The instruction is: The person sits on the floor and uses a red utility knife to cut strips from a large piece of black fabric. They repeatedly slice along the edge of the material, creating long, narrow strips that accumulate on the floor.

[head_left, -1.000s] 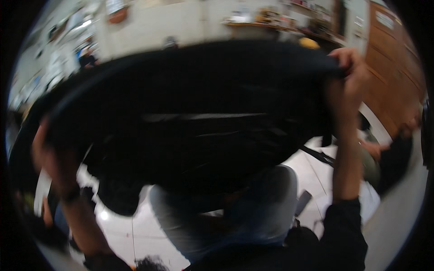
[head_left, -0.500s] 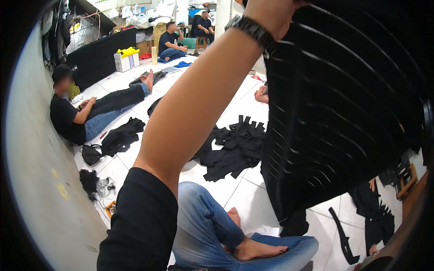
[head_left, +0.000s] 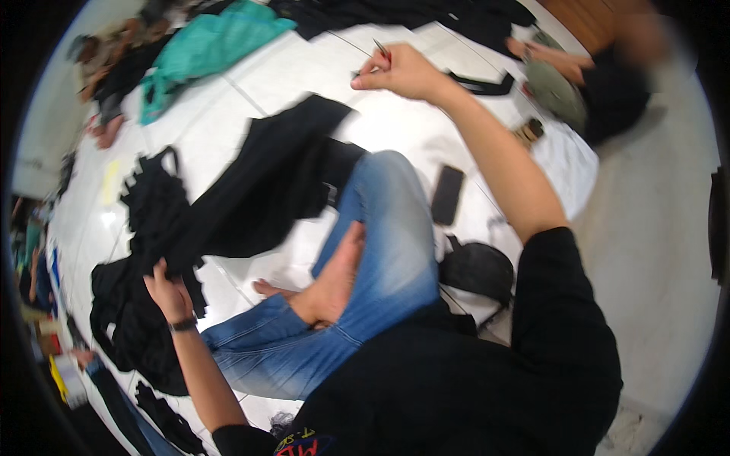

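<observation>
My left hand (head_left: 169, 296), a dark watch on its wrist, grips a long piece of black fabric (head_left: 251, 197), which stretches toward the upper right over the white floor. Beneath and behind it is a heap of black cut strips (head_left: 129, 319). My right hand (head_left: 388, 76) is raised above the floor, fingers closed on small pointed metal snips (head_left: 382, 50) with a bit of red on them. A phone (head_left: 448, 194) and a black pouch (head_left: 475, 270) lie beside my bent right knee.
Co-workers sit on the floor at the upper left (head_left: 99, 68), upper right (head_left: 608, 91) and far left (head_left: 34, 266). A teal bag (head_left: 205, 53) and black cloth (head_left: 380, 11) lie ahead. A white cloth (head_left: 566, 178) is at my right, along a pale wall (head_left: 654, 266).
The fabric was held up spread before me; it is now low at the left in my left hand. My right hand has let it go and holds snips. My view has tilted down.
</observation>
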A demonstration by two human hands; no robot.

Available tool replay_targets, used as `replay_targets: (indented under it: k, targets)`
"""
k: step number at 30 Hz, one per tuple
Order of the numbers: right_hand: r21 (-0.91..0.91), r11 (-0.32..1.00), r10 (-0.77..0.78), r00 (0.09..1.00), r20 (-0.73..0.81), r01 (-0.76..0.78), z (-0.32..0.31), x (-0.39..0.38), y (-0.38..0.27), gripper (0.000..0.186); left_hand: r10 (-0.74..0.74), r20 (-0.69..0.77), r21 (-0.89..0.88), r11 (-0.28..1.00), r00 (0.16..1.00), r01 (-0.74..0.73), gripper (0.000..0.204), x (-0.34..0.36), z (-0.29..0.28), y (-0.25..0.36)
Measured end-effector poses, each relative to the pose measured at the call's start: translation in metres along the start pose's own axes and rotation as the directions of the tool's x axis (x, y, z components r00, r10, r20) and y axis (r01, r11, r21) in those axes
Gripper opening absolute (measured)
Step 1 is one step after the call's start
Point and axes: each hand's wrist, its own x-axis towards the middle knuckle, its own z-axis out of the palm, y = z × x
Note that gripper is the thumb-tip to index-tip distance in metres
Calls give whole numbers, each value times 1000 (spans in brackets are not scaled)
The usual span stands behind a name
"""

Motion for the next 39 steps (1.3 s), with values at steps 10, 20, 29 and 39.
replay_targets:
  k: [10, 20, 29, 39]
  targets:
    - [-375, 386, 724, 528, -443, -843, 84, -235, 144, 78, -282, -138, 149, 942, 950, 301, 53, -94, -31, -93]
    - [-592, 652, 347, 881, -323, -473, 94, -230, 140, 62, -30, -98, 426, 902, 995, 69, 46, -144, 47, -8]
    - [-285, 955, 108, 990, 93, -77, 160, -234, 170, 31, -122, 40, 651, 756, 992, 67, 41, -110, 56, 17]
    - [-342, 933, 144, 987, 77, -109, 150, -252, 156, 25, -242, -154, -215, 954, 958, 207, 34, -143, 107, 40]
